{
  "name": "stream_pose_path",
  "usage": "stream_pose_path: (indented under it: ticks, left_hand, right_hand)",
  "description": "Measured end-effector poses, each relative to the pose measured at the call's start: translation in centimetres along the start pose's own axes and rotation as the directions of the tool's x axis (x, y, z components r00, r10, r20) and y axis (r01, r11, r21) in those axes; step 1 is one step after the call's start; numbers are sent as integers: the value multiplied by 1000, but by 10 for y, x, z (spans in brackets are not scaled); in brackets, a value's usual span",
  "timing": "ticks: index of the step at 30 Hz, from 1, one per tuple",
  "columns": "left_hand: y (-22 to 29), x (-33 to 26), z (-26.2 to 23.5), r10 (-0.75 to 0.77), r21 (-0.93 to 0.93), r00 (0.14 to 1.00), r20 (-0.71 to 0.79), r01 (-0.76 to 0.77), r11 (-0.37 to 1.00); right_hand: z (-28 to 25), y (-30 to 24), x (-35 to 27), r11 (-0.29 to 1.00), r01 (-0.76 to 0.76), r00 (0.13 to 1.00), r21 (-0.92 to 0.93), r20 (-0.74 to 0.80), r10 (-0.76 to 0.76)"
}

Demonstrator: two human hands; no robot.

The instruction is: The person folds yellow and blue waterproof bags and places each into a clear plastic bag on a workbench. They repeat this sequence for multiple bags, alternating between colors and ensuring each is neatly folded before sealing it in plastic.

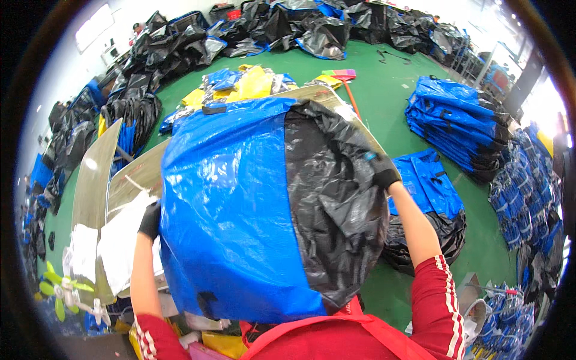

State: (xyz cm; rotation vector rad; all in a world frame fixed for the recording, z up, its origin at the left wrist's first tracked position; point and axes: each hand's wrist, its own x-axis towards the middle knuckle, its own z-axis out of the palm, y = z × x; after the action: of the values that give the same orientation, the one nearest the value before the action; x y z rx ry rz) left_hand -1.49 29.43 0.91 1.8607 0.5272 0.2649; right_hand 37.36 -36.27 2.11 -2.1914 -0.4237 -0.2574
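A big round tarpaulin bag, shiny blue on the left and crinkled black on the right, is held up in front of my chest between both hands. At its left edge is my left hand in a dark glove, closed on the rim, its fingers partly hidden behind the bag. My right hand, also gloved, grips the black upper right edge. Behind the bag a worktable shows in part, and white sheets lie beside my left hand.
Blue and black bags are piled on the green floor at right, one stack near my right forearm. Yellow and blue pieces lie beyond the table. A small green-bladed fan stands lower left. Black heaps line the back.
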Motion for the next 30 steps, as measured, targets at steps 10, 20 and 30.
stream_pose_path:
  ticks: [10,20,30]
  left_hand:
    - [108,-48,185,676,771,715,178,-528,355]
    - [152,-25,448,598,144,286,749,-951,274]
    - [143,-3,418,505,484,515,693,-851,204]
  right_hand:
    - [-53,22,-35,572,-140,989,809,85,121]
    - [15,-59,-79,973,-205,888,-102,398,229]
    - [-60,-70,-65,973,-229,971,18,78,227]
